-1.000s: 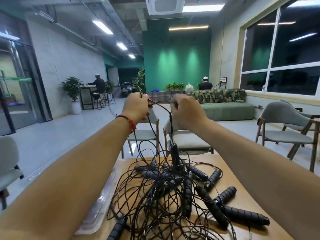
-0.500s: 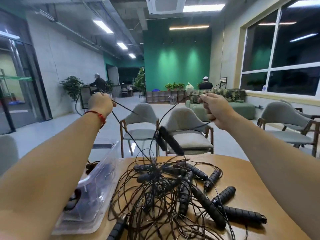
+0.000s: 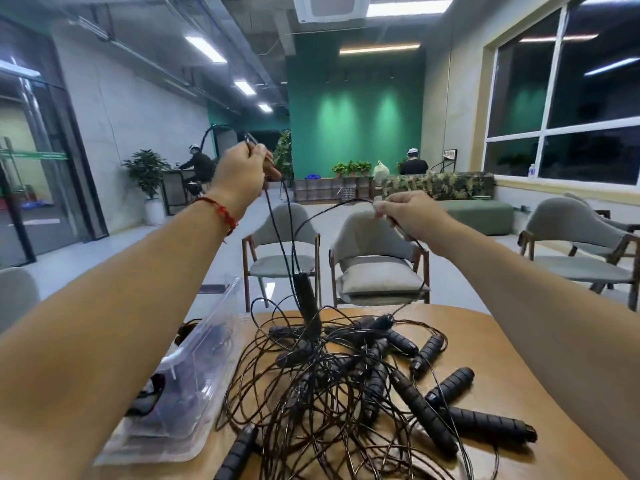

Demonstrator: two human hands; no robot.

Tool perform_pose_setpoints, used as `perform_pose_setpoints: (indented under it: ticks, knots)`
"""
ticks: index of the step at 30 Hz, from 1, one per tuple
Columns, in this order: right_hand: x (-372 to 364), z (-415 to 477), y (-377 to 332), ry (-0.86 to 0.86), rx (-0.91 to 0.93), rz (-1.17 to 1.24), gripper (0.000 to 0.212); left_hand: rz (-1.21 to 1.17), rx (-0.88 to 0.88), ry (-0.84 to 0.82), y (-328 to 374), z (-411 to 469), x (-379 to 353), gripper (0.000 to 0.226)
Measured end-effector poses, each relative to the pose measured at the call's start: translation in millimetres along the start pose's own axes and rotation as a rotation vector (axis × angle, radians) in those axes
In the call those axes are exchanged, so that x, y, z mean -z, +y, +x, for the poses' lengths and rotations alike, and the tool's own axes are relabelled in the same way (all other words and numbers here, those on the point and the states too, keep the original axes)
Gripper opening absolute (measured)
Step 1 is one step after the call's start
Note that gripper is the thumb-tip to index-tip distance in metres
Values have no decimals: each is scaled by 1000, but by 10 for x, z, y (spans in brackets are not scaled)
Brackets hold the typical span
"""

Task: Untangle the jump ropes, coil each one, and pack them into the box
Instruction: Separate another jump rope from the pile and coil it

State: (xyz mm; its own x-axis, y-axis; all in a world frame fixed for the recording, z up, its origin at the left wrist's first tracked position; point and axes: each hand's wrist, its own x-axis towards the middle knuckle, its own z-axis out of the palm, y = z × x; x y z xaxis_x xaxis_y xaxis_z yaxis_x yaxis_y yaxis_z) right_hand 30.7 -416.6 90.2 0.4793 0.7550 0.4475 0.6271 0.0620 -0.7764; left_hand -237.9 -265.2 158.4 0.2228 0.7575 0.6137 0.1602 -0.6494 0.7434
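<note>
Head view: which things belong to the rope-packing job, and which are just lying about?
Job: left hand and right hand gripping the lifted rope; tangled jump ropes; clear plastic box.
Lying about: grey chairs; green sofa; potted plant.

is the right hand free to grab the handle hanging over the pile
Probably not yet: the right hand pinches a cord. Once it lets go, nothing stands between it and the hanging handle over the tangle.

Hands shift, handle drops
The left hand (image 3: 242, 168) has risen, the right hand (image 3: 407, 213) has sunk, and the dangling jump rope handle (image 3: 306, 303) now hangs upright into the tangle (image 3: 322, 393).
</note>
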Motion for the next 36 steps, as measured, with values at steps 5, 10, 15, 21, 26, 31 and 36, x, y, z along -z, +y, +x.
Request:
perform_pose_setpoints:
  ticks: [5, 10, 15, 21, 26, 31, 36]
  knots:
    - [-251, -175, -100, 7, 148, -495, 43, -42, -92, -125, 299, -4, -109, 30]
    - [-574, -419, -521, -174, 347, -312, 49, -81, -152, -166, 486, -10, -156, 31]
    - [-803, -445, -613, -364, 280, -93, 35, -150, -181, -131, 628, -39, -124, 32]
    - [-694, -327, -676, -344, 239, -96, 28, -103, -226, -94, 741, -45, -81, 36]
    - [-597, -242, -794, -178, 285, -105, 33, -136, -189, -68, 690, -26, -105, 34]
    - [-518, -267, -868, -235, 149, 119, 28, -172, -118, -52, 592, 17, -28, 35]
    - [-486, -269, -992, -337, -13, 491, 31, -57, -107, -114, 519, -48, -61, 36]
